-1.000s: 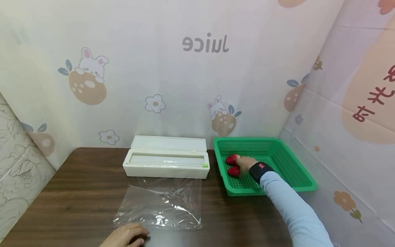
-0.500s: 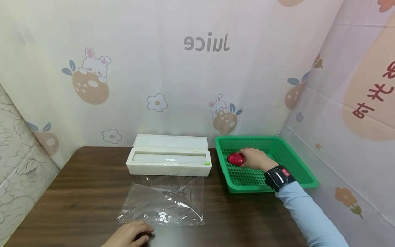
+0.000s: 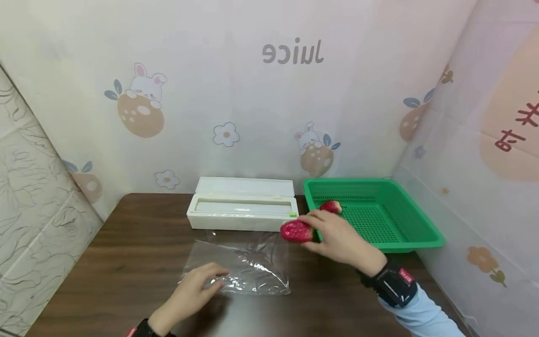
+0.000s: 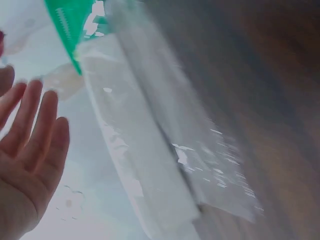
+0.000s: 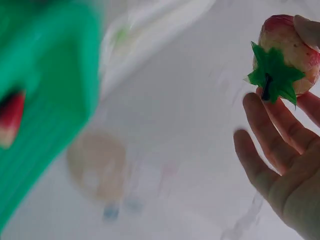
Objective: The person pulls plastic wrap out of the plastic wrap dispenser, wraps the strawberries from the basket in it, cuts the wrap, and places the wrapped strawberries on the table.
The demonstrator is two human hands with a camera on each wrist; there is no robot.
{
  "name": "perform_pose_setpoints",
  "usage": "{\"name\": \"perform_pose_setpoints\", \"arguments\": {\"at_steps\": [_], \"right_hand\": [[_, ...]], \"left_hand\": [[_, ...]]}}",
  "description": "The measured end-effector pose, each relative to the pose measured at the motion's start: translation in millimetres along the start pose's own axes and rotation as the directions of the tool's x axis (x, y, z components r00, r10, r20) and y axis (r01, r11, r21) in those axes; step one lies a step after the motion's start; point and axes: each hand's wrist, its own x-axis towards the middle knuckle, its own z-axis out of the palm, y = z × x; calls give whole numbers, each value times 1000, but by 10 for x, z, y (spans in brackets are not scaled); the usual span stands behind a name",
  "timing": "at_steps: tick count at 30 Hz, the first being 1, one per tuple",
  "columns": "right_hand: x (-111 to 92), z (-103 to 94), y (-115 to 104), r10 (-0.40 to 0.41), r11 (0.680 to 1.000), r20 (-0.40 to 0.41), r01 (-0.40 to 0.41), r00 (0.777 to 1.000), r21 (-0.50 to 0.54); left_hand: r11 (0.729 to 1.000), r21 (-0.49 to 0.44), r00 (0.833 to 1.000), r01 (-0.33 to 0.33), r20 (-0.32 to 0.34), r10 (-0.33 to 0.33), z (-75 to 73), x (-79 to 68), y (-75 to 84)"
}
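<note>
There are two strawberries [image 3: 294,231] [image 3: 330,207]; two hands [image 3: 191,290] [image 3: 338,238]; two wristbands [image 3: 147,329] [image 3: 393,284]; one sleeve [image 3: 427,313]; one basket [image 3: 372,222]; one box [image 3: 242,222]; one sheet of film [image 3: 250,271]; one table [image 3: 126,255]; two printed rabbits [image 3: 144,88] [image 3: 308,137].

The left hand [image 3: 189,290] is at near left, fingers loosely extended, thumb apart. The right hand [image 3: 341,236] reaches farther out, thumb and fingers pinching, its sleeved right arm [image 3: 425,311] slanting from near right.
</note>
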Motion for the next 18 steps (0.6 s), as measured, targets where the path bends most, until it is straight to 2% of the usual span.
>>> {"name": "perform_pose_setpoints", "arguments": {"at_steps": [3, 5, 7, 10, 13, 15, 18], "right_hand": [[-24, 128, -187, -42, 995, 44, 38, 998, 92], [-16, 224, -279, -62, 988, 75, 51, 995, 149], [-4, 325, -349, -83, 980, 100, 63, 992, 187], [-1, 461, -422, -103, 970, 132, 70, 986, 232], [-29, 556, -469, -117, 965, 150, 77, 982, 250], [-48, 592, -494, -115, 963, 160, 70, 981, 259], [-66, 638, -527, -102, 963, 170, 55, 980, 263]], "left_hand": [[994, -108, 998, -33, -64, 26, 42, 219, 87], [981, -190, 998, -30, -57, 20, 56, 354, 151], [968, -253, 1000, -2, -14, -1, 70, 457, 215], [965, -262, 997, 28, 72, -10, 108, 533, 291], [970, -239, 991, 44, 131, -12, 157, 538, 341], [973, -224, 989, 59, 148, -26, 187, 526, 363], [979, -187, 989, 78, 136, -52, 227, 510, 382]]}}
